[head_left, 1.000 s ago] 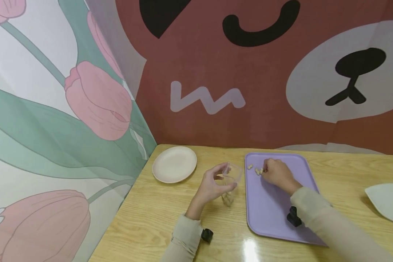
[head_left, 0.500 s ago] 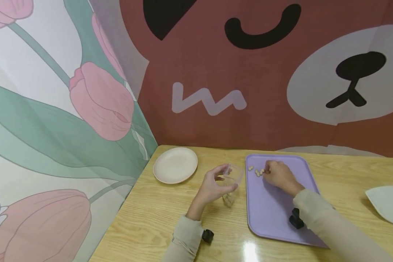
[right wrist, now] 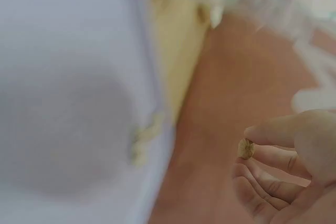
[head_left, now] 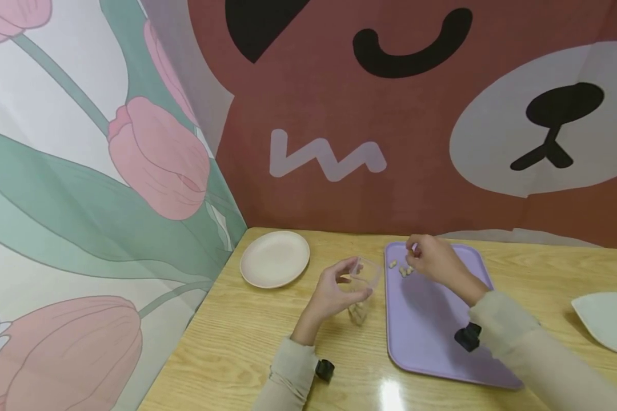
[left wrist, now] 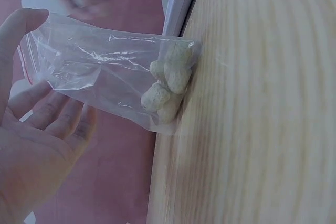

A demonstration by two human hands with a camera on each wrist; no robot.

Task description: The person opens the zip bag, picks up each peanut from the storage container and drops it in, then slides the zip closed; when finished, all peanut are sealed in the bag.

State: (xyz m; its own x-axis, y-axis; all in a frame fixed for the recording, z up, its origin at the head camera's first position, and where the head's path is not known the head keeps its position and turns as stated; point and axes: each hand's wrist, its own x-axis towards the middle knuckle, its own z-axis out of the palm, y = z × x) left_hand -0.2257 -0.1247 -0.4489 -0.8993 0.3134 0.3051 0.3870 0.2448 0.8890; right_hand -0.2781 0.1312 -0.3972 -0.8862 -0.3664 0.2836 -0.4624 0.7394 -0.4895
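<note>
My left hand grips a clear zip bag by its mouth, held open between thumb and fingers. Several peanuts in their shells lie at the bottom of the bag, which is right at the wooden tabletop. Over the far part of a purple tray, my right hand pinches a single peanut between thumb and index finger. Below and left of that hand, several loose peanuts lie near the tray's far left corner; they look blurred in the right wrist view.
A round pale plate sits at the back left of the wooden table. On the right is a white dish-like piece, partly cut off by the frame. A patterned cloth wall stands right behind the table.
My right hand has lifted off the tray with a peanut and moved slightly up and left. The left hand and the bag have stayed in place.
</note>
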